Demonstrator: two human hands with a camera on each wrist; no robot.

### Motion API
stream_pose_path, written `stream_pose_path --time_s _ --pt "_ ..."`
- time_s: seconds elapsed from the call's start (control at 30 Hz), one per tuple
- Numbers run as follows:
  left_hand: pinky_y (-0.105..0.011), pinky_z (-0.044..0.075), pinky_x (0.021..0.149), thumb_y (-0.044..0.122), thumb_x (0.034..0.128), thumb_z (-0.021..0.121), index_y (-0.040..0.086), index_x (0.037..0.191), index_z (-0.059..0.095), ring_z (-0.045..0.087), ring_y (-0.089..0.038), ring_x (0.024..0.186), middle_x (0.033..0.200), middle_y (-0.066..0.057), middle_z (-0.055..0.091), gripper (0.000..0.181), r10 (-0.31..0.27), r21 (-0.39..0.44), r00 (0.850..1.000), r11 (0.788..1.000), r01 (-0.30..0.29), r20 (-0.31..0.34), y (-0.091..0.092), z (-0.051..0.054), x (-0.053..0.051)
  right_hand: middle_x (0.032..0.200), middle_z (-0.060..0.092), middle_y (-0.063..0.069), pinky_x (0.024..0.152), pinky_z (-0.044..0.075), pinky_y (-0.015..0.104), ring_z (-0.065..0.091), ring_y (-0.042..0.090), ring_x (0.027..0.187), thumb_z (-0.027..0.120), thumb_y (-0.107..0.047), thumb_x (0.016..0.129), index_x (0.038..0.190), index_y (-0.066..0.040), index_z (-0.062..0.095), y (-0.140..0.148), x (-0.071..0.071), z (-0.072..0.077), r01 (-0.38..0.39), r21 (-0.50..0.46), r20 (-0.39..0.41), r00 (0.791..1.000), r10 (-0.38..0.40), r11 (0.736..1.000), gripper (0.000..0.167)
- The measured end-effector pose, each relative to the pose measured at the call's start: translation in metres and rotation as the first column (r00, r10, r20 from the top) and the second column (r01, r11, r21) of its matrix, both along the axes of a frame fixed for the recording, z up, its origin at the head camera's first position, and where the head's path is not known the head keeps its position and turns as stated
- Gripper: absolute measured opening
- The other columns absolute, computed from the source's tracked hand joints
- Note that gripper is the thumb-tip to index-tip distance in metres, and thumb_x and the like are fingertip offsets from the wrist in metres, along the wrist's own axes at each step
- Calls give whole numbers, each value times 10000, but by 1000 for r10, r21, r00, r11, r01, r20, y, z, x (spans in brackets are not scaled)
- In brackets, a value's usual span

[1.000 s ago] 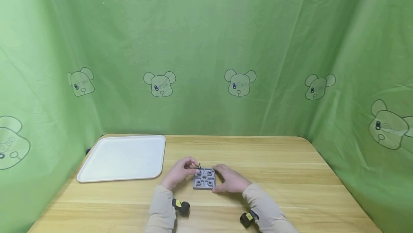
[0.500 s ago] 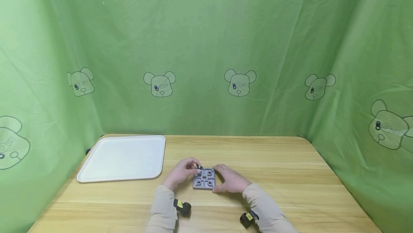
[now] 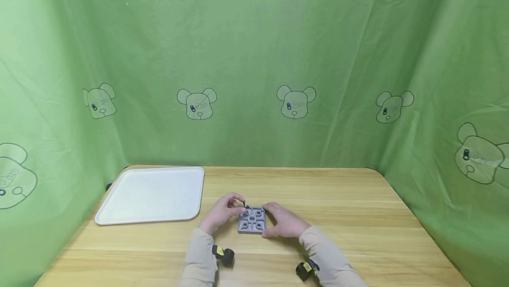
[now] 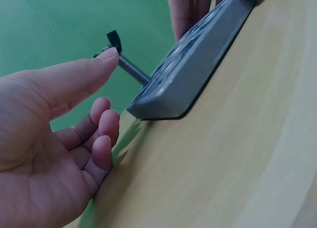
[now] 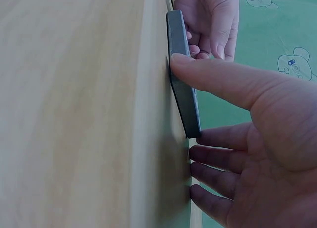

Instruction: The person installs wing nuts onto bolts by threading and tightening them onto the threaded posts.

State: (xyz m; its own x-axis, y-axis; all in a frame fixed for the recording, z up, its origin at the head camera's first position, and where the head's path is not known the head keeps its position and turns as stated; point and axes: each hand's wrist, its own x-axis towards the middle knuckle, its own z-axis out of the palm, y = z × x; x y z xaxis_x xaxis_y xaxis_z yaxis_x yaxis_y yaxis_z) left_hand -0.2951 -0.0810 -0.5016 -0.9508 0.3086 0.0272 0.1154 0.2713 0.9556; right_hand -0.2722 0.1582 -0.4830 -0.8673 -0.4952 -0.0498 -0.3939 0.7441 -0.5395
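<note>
A grey square plate (image 3: 252, 228) with several round holes lies flat on the table. My right hand (image 3: 287, 222) holds its right side, with the thumb on the near corner and the fingertips at the far corner. At the far-left hole a wing screw (image 4: 132, 69) stands in the plate, much of its threaded shaft exposed. The thumb of my left hand (image 4: 54, 109) presses the black wing head, and the index finger is mostly hidden behind it. The other left fingers curl loosely beside the plate. In the right wrist view my right thumb lies against the plate's edge (image 5: 184, 99).
A white tray (image 3: 155, 195) lies at the table's back left. The wooden table (image 3: 338, 203) extends around the hands, and a green curtain (image 3: 246, 145) closes the back and both sides. Black cameras (image 3: 226, 257) are strapped to both wrists.
My left fingers have shifted slightly toward the plate and back while turning the wing head, which now stands at another angle. The plate and my right hand have stayed put.
</note>
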Motion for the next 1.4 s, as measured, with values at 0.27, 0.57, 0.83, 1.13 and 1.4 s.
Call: stream_pose_path --time_s 0.27,0.57,0.83,1.13,1.4 --pt "-244 431 659 129 836 722 21 1049 598 494 -135 785 880 -15 545 270 2 19 1000 1000 -2 6 -3 -2 -2 1470 429 222 1101 342 584 442 415 1337 819 -384 706 1439 18 390 1 0 0 -3 4 -6 1000 3 1000 940" --pt "-263 428 660 142 826 732 57 1042 637 501 -151 792 877 -21 562 251 -18 -9 1000 1000 18 -2 -1 -2 -3 1470 426 229 1106 338 582 439 417 1338 821 -383 707 1438 29 385 1 -1 0 -9 1 -2 1000 9 1000 946" --pt "-275 418 672 145 828 732 86 1045 649 492 -157 805 883 -25 549 240 -10 -17 1000 1000 10 3 1 0 -2 1472 427 225 1102 340 586 441 417 1337 823 -378 705 1439 22 389 1 -1 -1 -6 3 -2 1000 6 1000 941" --pt "-283 414 685 136 848 709 101 1054 664 495 -156 801 884 -46 563 214 -10 -19 1000 1000 9 -16 4 0 -1 1472 428 221 1105 339 582 441 413 1338 823 -372 705 1441 19 388 0 -1 0 0 2 3 1000 0 1000 940" --pt "-297 412 716 131 857 696 103 1053 669 504 -161 810 866 -37 567 199 -37 -34 999 999 36 -23 6 0 -2 1473 428 219 1108 334 584 437 412 1342 823 -376 707 1442 15 389 1 0 -1 3 1 6 1000 -3 1000 939"
